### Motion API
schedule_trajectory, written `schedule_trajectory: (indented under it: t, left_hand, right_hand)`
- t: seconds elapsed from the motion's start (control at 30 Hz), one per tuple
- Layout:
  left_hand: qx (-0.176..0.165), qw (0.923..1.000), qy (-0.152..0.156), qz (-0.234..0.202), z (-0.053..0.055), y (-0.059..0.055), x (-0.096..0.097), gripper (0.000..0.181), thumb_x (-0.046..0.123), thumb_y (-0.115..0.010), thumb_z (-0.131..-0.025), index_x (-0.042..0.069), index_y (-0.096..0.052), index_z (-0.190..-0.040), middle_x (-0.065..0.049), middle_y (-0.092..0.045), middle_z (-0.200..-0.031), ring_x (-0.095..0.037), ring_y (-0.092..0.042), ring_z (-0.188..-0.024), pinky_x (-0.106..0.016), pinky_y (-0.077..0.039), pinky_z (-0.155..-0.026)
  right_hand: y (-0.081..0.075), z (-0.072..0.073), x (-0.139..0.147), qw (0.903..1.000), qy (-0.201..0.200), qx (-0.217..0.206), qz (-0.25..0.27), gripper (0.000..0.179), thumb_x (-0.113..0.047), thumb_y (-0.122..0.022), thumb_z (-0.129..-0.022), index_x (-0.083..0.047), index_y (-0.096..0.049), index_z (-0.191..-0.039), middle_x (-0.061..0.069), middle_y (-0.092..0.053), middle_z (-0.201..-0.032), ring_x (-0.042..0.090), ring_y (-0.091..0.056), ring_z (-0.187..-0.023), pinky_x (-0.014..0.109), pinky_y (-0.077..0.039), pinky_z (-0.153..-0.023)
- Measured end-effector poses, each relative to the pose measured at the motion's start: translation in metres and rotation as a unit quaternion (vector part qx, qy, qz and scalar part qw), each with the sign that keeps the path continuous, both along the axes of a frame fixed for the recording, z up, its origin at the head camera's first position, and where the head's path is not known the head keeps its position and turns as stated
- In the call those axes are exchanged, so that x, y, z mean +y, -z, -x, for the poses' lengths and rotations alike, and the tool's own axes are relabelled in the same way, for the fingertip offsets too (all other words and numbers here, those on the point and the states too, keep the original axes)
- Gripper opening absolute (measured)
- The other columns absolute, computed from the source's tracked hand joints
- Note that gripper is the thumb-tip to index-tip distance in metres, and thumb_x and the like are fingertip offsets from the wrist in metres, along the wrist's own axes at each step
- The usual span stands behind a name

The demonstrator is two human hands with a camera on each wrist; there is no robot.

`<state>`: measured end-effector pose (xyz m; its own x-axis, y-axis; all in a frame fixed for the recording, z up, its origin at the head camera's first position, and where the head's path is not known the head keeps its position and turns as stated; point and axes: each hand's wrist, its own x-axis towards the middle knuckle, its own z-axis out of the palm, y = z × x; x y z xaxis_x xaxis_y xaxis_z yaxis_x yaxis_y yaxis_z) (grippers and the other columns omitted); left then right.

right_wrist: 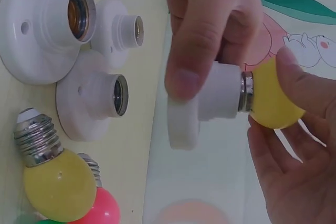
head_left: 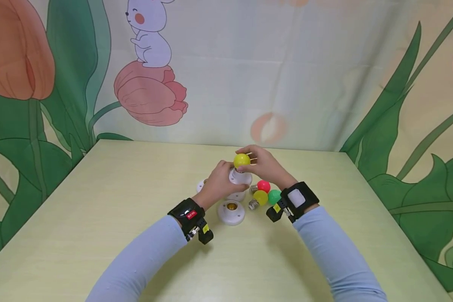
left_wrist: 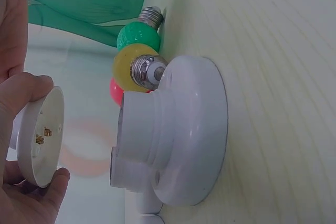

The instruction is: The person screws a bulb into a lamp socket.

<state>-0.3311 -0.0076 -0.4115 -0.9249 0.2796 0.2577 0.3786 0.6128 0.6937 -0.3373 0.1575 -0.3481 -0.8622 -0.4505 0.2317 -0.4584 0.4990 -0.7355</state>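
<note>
My left hand [head_left: 223,181] grips a white round lamp holder [head_left: 240,178] by its base, raised above the table. In the left wrist view, the underside of this lamp holder [left_wrist: 44,137] shows brass terminals. A yellow light bulb [head_left: 242,160] is pinched by the fingertips of my right hand [head_left: 263,164]. In the right wrist view the yellow bulb [right_wrist: 275,95] has its metal screw base at the holder's mouth, with part of the thread showing outside. Left thumb and fingers clasp the holder's base from opposite sides.
Three more white lamp holders stand on the table, the nearest lamp holder [head_left: 231,213] with its brass socket upward. To their right lie a second yellow bulb [head_left: 261,197], a red bulb [head_left: 264,186] and a green bulb [head_left: 274,196]. A printed curtain [head_left: 226,84] hangs behind the table.
</note>
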Motion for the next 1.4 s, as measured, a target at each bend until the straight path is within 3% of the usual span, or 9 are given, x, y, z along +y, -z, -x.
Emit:
schedule_trajectory:
  t: [0.23,0.33,0.4,0.53,0.67,1.0,1.17,1.3,1.4]
  left_hand:
    - [-0.005,1.0000,0.007,-0.004,-0.001,0.001,-0.001,0.071,0.043,-0.076,-0.068,0.008,-0.045,-0.122,-0.003,-0.044,-0.108,-0.015,-0.048,-0.092,-0.034,-0.049,-0.081]
    - [-0.001,0.9999,0.011,-0.004,-0.001,0.002,-0.001,0.070,0.042,-0.076,-0.068,0.008,-0.046,-0.121,-0.003,-0.045,-0.108,-0.015,-0.047,-0.092,-0.033,-0.049,-0.080]
    - [0.003,0.9999,0.012,-0.005,0.000,0.002,-0.001,0.069,0.042,-0.077,-0.068,0.009,-0.047,-0.120,-0.002,-0.045,-0.108,-0.014,-0.046,-0.091,-0.032,-0.049,-0.079]
    - [0.011,0.9998,0.017,-0.009,0.000,0.002,0.000,0.062,0.042,-0.077,-0.067,0.011,-0.050,-0.115,-0.001,-0.046,-0.105,-0.013,-0.044,-0.091,-0.031,-0.049,-0.075]
    - [0.015,0.9997,0.018,-0.008,0.000,0.001,0.001,0.064,0.044,-0.076,-0.067,0.011,-0.051,-0.115,-0.002,-0.045,-0.105,-0.014,-0.044,-0.091,-0.032,-0.048,-0.077]
    - [0.004,0.9999,0.008,0.009,0.000,0.002,-0.001,0.072,0.045,-0.074,-0.069,0.006,-0.046,-0.122,-0.004,-0.045,-0.109,-0.015,-0.047,-0.092,-0.033,-0.049,-0.078]
    - [0.000,0.9999,0.012,0.001,0.000,0.001,-0.002,0.071,0.044,-0.075,-0.069,0.007,-0.045,-0.122,-0.003,-0.044,-0.111,-0.015,-0.046,-0.093,-0.033,-0.048,-0.081]
    - [0.006,0.9998,0.016,-0.005,0.000,-0.001,-0.001,0.068,0.043,-0.076,-0.068,0.009,-0.047,-0.119,-0.003,-0.045,-0.109,-0.014,-0.046,-0.092,-0.032,-0.048,-0.080]
    - [0.011,0.9998,0.019,-0.002,-0.001,-0.002,0.001,0.066,0.043,-0.076,-0.068,0.011,-0.049,-0.118,-0.003,-0.044,-0.109,-0.015,-0.046,-0.091,-0.033,-0.048,-0.079]
  right_hand:
    - [-0.001,-0.001,0.006,0.9965,-0.074,-0.040,-0.003,0.060,-0.009,-0.061,-0.085,-0.017,-0.033,-0.138,0.001,-0.031,-0.142,0.017,-0.029,-0.126,0.047,-0.027,-0.104]
    - [0.001,-0.002,0.004,0.9979,-0.046,-0.043,-0.018,0.074,-0.021,-0.067,-0.082,-0.021,-0.024,-0.141,0.000,-0.024,-0.145,0.019,-0.022,-0.130,0.050,-0.023,-0.105]
    - [0.004,-0.001,0.001,0.9994,-0.009,-0.030,-0.016,0.078,-0.031,-0.072,-0.077,-0.019,-0.027,-0.139,0.003,-0.029,-0.141,0.024,-0.030,-0.125,0.049,-0.031,-0.101]
    - [0.007,-0.001,-0.006,0.9983,0.056,0.010,0.009,0.067,-0.042,-0.076,-0.070,-0.011,-0.041,-0.118,0.008,-0.046,-0.114,0.025,-0.049,-0.095,0.038,-0.048,-0.081]
    - [0.007,-0.003,-0.008,0.9963,0.078,0.033,0.012,0.054,-0.040,-0.076,-0.070,-0.012,-0.044,-0.104,0.005,-0.049,-0.099,0.022,-0.051,-0.081,0.033,-0.050,-0.071]
    - [0.000,0.000,0.002,0.9997,-0.017,-0.011,-0.011,0.047,-0.016,-0.068,-0.081,-0.013,-0.049,-0.124,0.003,-0.049,-0.125,0.022,-0.049,-0.104,0.038,-0.048,-0.085]
    - [-0.001,0.002,0.006,0.9975,-0.065,-0.025,-0.011,0.064,-0.015,-0.067,-0.082,-0.017,-0.034,-0.137,0.004,-0.035,-0.140,0.022,-0.035,-0.123,0.052,-0.031,-0.100]
    - [0.002,0.002,0.003,0.9999,-0.004,-0.006,-0.013,0.074,-0.036,-0.073,-0.075,-0.017,-0.033,-0.135,0.006,-0.038,-0.136,0.025,-0.037,-0.119,0.052,-0.036,-0.096]
    - [0.005,0.002,-0.001,0.9978,0.054,0.038,-0.004,0.065,-0.045,-0.074,-0.070,-0.013,-0.043,-0.117,0.005,-0.049,-0.114,0.022,-0.048,-0.099,0.040,-0.047,-0.083]
